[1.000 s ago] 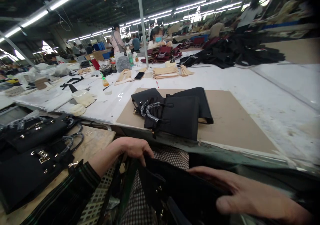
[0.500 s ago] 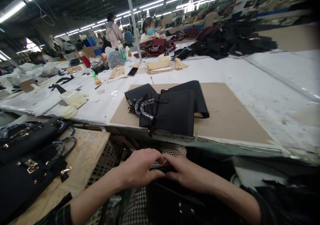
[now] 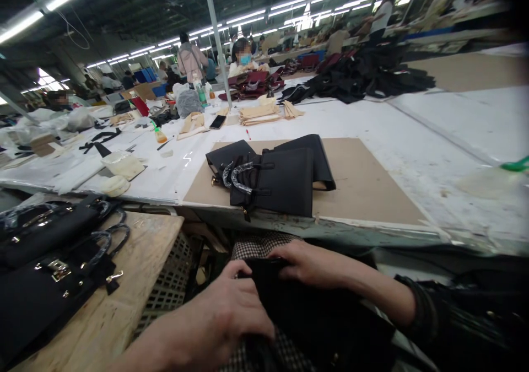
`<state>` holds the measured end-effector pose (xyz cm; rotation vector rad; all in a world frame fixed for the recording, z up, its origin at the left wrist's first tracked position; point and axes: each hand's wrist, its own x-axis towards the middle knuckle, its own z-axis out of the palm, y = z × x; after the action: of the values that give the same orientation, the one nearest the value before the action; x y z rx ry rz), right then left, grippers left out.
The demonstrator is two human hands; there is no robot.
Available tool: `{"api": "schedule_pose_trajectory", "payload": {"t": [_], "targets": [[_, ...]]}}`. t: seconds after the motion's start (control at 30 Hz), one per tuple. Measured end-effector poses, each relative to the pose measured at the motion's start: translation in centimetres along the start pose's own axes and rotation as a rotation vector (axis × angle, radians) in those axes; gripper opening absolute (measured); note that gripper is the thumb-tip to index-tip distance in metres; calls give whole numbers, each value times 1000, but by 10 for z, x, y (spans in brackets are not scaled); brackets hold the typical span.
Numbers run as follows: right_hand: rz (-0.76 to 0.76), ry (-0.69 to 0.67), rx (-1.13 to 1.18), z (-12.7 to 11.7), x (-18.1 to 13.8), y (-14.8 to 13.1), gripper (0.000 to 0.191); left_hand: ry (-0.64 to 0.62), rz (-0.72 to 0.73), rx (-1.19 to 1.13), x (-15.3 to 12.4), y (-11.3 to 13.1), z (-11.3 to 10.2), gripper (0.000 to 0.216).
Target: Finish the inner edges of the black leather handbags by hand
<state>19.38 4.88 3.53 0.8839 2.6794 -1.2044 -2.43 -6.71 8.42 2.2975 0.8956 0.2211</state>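
A person's left hand (image 3: 223,314) and right hand (image 3: 308,264) grip a black bag (image 3: 318,319), fingers curled over its edges, checked cloth (image 3: 252,244) beneath. Beyond the fingertips, more bags (image 3: 287,184) (one with plastic-wrapped handles) lie on brown board (image 3: 363,195) atop a white table (image 3: 446,135). Left of the fingers, gold-trimmed black bags (image 3: 37,289) rest on a wooden bench (image 3: 155,240). Far past the fingers, a co-worker (image 3: 237,70) sits behind dark red pieces (image 3: 255,84).

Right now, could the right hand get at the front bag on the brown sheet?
Probably, once freed: the right hand is on the lap bag, but nothing visible blocks the way over the table edge to the front bag.
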Motion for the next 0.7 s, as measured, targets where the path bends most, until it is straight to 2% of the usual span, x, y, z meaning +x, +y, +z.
{"api": "schedule_pose_trajectory", "payload": {"t": [0.1,0.23,0.3,0.4,0.5,0.63,0.7], "targets": [[4,27,-17,0,-2,-1,43,-11,-115,-40,-30,-11,-23,57],[51,52,-7,16,7,2,36,-90,-259,-121,-46,-29,-10,53],[28,103,36,22,13,5,34,-56,-341,-131,-41,-34,3,36],[-40,178,84,26,18,12,28,95,-484,-96,-22,-40,14,7],[-52,232,73,25,18,23,22,212,-506,-200,-2,-52,11,15],[-31,279,66,24,17,35,11,81,-406,-624,19,-78,-6,35],[-22,289,72,24,16,39,7,108,-371,-626,31,-93,-10,33]]}}
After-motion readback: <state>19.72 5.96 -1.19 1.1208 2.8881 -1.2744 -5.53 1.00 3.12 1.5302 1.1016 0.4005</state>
